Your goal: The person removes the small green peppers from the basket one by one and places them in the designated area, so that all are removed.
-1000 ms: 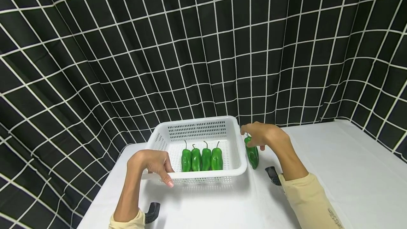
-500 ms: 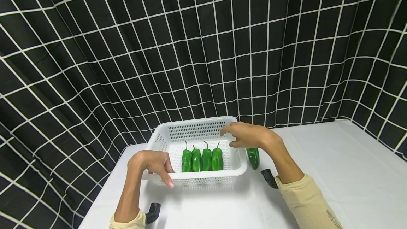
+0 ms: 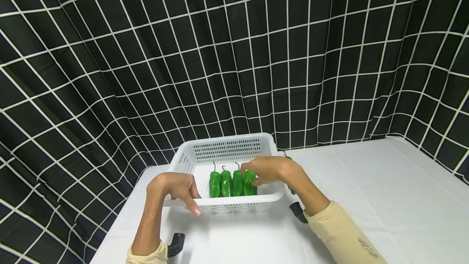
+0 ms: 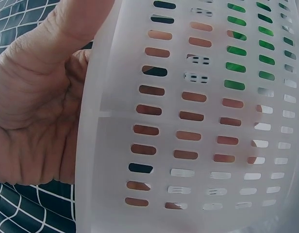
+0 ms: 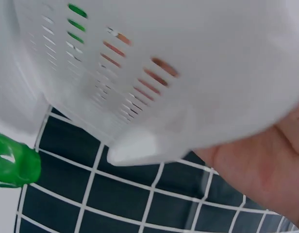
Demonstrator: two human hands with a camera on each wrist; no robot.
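My left hand (image 3: 177, 188) grips the front-left rim of a white perforated plastic basket (image 3: 234, 199), fingers inside and thumb outside. The left wrist view shows its fingers through the slots of the basket wall (image 4: 164, 121). Several long green peppers with stems stand in a row inside, among them one near the left end (image 3: 215, 184). My right hand (image 3: 265, 169) reaches over the right rim, its thumb and fingers straddling the rightmost pepper (image 3: 250, 188); whether they pinch it is unclear. Another green pepper (image 5: 16, 160) lies on the table outside the basket's right wall, largely behind my right forearm in the head view.
A white cloth covers the table (image 3: 359, 182), stretching away to the right of the basket. Behind it hangs a black curtain (image 3: 227, 60) with a white grid. The basket's raised walls enclose the peppers. A black wrist-worn device (image 3: 298, 212) sits below my right wrist.
My right hand has moved left from the outside pepper, over the basket rim, and down to the rightmost pepper inside. The outside pepper stayed on the table. My left hand has not moved.
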